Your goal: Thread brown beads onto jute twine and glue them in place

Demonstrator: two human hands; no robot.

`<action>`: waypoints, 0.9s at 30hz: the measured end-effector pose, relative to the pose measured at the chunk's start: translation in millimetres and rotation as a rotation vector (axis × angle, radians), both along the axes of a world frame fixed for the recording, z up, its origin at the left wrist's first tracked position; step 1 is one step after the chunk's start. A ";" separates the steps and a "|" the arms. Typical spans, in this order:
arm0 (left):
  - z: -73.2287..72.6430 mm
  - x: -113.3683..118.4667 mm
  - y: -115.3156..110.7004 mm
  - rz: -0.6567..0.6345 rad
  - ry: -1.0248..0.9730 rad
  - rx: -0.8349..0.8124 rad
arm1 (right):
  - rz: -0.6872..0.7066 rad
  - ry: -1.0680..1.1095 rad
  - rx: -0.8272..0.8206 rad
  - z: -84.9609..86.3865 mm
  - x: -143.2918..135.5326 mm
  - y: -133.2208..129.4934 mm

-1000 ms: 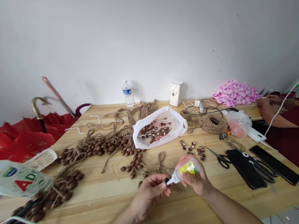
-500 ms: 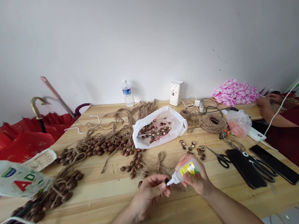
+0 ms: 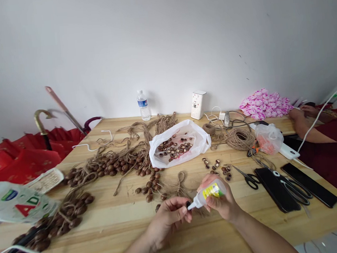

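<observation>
Near the front of the table, my left hand (image 3: 173, 217) pinches a small dark nut shell (image 3: 188, 205) between thumb and fingers. My right hand (image 3: 221, 201) is wrapped round a small white glue bottle (image 3: 213, 190) with a yellow label, tilted so its nozzle meets the shell. Behind my hands lies a twine loop (image 3: 180, 180). Brown nuts tied on twine (image 3: 112, 165) spread to the left. An open white plastic bag (image 3: 200, 130) holds many shell pieces, and several loose half shells (image 3: 216, 164) lie to its front right.
Scissors (image 3: 249, 180), a black phone (image 3: 276, 189) and a twine coil (image 3: 240, 140) lie to the right. A large white bottle (image 3: 17, 201) stands out at the left. A water bottle (image 3: 143, 106) is at the back. Another person's arm (image 3: 308, 127) rests at the far right.
</observation>
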State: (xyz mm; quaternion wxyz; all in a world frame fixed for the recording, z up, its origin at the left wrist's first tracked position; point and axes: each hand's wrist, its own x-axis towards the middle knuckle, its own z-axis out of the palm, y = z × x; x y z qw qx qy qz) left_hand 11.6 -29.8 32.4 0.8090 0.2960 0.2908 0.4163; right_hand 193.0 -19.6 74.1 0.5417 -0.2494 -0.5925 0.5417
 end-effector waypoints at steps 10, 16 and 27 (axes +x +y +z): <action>0.0 0.0 0.1 -0.003 -0.013 -0.004 | 0.005 0.015 0.008 -0.8 1.3 0.3; -1.2 -0.2 -0.9 0.007 -0.023 -0.011 | 0.012 0.011 0.009 -1.2 1.6 0.8; -7.2 -0.2 0.6 0.005 -0.086 0.005 | 0.020 -0.012 0.053 -1.2 4.9 1.9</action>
